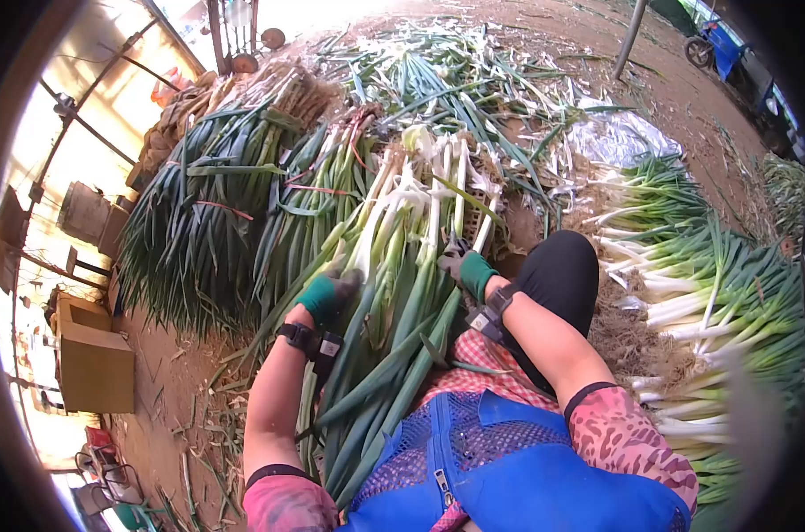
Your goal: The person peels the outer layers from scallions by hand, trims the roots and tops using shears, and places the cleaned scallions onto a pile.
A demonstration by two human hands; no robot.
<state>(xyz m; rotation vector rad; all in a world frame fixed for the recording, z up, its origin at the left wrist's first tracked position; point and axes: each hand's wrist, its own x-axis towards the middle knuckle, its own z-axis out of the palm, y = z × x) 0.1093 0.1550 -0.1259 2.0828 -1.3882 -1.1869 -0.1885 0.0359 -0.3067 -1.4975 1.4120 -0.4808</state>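
Observation:
A heap of large green onions lies in front of me and across my lap, white ends pointing away and long green leaves toward my body. My left hand, in a green and grey glove, is closed round stalks on the left side of the heap; its fingertips are partly hidden among them. On the heap's right side, my right hand, gloved alike, has its fingers curled round a green onion stalk. Both wrists carry dark straps with small devices.
Large tied bundles of green onions stand at the left. Loose onions and trimmings cover the ground ahead. A long row of cleaned green onions lies at the right, near silver sheeting. A yellowish box stands far left.

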